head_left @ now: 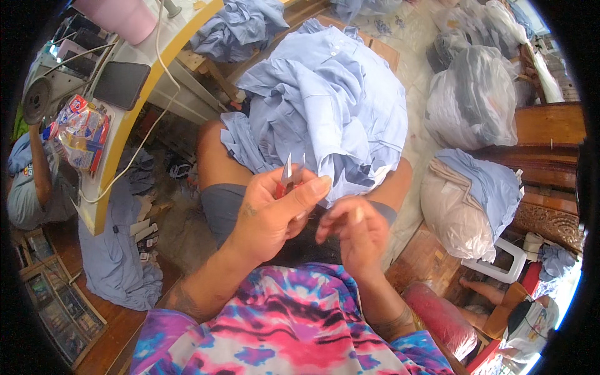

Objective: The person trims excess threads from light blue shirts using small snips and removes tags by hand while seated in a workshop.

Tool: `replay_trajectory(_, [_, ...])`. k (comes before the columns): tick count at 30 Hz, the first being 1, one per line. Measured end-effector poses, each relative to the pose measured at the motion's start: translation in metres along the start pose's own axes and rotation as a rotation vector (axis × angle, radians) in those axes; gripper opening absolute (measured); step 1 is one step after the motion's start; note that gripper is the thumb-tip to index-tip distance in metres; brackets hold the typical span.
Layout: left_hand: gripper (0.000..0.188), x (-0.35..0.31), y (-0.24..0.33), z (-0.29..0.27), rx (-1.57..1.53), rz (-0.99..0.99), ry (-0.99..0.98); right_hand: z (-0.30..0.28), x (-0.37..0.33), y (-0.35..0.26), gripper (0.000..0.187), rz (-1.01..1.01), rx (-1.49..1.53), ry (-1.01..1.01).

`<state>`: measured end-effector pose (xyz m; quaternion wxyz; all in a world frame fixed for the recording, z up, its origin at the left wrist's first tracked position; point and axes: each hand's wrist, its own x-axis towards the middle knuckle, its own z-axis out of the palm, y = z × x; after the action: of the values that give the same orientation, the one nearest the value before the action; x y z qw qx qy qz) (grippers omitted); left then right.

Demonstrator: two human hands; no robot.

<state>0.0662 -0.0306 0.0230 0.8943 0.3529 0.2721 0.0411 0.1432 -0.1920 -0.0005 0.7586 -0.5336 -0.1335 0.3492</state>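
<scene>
Small thread snips (289,179) with red handles and two pointed metal blades rest in my left hand (265,209), blades upward and apart. The thumb of that hand reaches to the lower edge of a light blue shirt (350,94); whether it pinches the cloth I cannot tell. The buttoned shirt lies bunched across my lap, its folds spread over both knees. Just right of the left thumb, my right hand (361,234) has its fingers curled in, slightly blurred, close below the shirt's edge. What its fingers hold, if anything, is hidden.
At left, a yellow-edged table (134,115) carries a phone (122,84), packets and a pink pot (128,19). More blue cloth (119,256) lies on the floor. Filled plastic bags (472,97) and a wrapped bundle (462,206) stand at right. Other people sit at both sides.
</scene>
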Motion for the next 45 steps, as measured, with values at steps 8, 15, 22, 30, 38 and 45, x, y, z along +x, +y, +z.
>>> replay_trajectory(8, [0.017,0.003,-0.005,0.014,0.328,0.357,0.010,0.001,0.008,-0.018,0.034,0.331,0.047,-0.001])
replay_trajectory(15, [0.016,-0.002,0.002,0.008,0.177,0.200,-0.042,0.006,0.014,-0.017,0.023,0.422,0.423,-0.045])
replay_trajectory(22, [0.021,-0.010,0.000,0.004,0.268,0.208,-0.024,0.008,0.015,-0.008,0.017,0.351,0.607,0.001])
replay_trajectory(30, [0.052,-0.032,0.016,0.016,0.246,-0.134,-0.179,0.012,0.017,-0.008,0.015,0.207,0.479,0.088])
replay_trajectory(38, [0.046,-0.031,0.018,0.015,0.068,-0.270,-0.202,0.011,0.015,0.001,0.014,0.184,0.464,0.100])
replay_trajectory(45, [0.056,-0.030,0.015,0.013,0.085,-0.255,-0.171,0.014,0.018,0.001,0.013,0.179,0.431,0.109])
